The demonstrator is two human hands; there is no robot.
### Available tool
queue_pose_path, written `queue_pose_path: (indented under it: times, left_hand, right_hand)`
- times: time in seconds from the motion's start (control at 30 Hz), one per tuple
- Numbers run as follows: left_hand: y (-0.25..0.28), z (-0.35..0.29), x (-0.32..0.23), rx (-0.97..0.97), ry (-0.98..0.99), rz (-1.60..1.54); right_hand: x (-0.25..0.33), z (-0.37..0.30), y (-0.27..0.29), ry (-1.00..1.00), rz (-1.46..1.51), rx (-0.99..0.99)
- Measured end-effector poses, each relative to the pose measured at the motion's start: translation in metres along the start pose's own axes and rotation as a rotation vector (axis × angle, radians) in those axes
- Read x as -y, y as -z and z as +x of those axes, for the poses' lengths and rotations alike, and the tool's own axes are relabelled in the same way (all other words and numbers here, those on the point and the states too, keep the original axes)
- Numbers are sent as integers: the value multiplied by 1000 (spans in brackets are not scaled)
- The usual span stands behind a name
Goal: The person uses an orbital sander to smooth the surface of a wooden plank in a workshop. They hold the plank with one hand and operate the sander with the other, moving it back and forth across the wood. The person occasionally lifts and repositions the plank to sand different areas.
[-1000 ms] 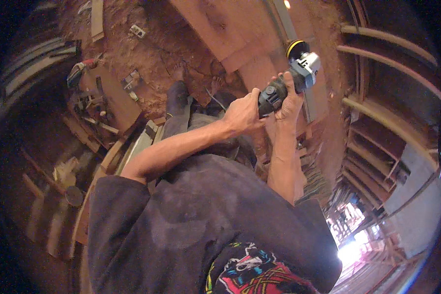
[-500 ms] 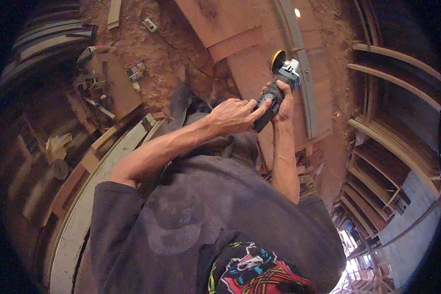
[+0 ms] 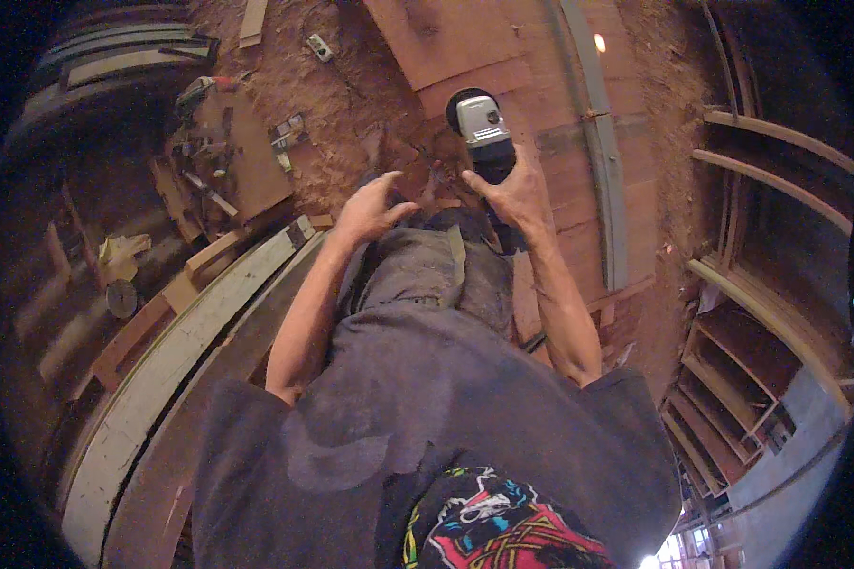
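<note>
An angle grinder (image 3: 484,121) with a silver head and dark body is held in my right hand (image 3: 517,194), fingers and thumb wrapped round its body. The round disc (image 3: 454,102) at its head shows only as a dark rim, the rest hidden behind the head. Off to the left, my left hand (image 3: 375,207) is empty, its thumb and fingers apart and curved. A reddish wooden panel (image 3: 565,204) lies below and to the right of the grinder.
A long grey bar (image 3: 598,142) runs along the panels. At left are a pale plank (image 3: 199,322), a board (image 3: 261,156) with tools near it and a power strip (image 3: 320,47) on the dusty floor. Wooden frames (image 3: 731,370) stand at right.
My left hand has come off the grinder and moved left, opening. My right hand has swung the grinder leftward and turned it, so the disc's yellow face no longer shows.
</note>
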State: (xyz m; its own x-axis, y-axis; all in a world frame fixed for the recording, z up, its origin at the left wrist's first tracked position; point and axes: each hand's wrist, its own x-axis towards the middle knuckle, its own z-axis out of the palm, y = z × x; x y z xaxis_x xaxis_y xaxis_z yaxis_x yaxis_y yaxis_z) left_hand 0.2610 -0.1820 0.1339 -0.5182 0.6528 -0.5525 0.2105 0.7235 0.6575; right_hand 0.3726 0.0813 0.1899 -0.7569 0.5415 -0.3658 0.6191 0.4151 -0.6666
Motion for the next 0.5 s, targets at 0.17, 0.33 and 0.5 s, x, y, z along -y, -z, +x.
queue_pose_path:
  times: [0.17, 0.33, 0.5]
  left_hand:
    - [-16, -21, 70, -168, 405, -171]
    - [-69, -55, 165, -235, 559, -257]
    - [-104, -92, 176, -186, 658, -266]
  right_hand:
    - [4, 9, -18, -12, 41, 83]
    - [11, 9, -29, 41, 44, 90]
    - [10, 11, -32, 54, 55, 124]
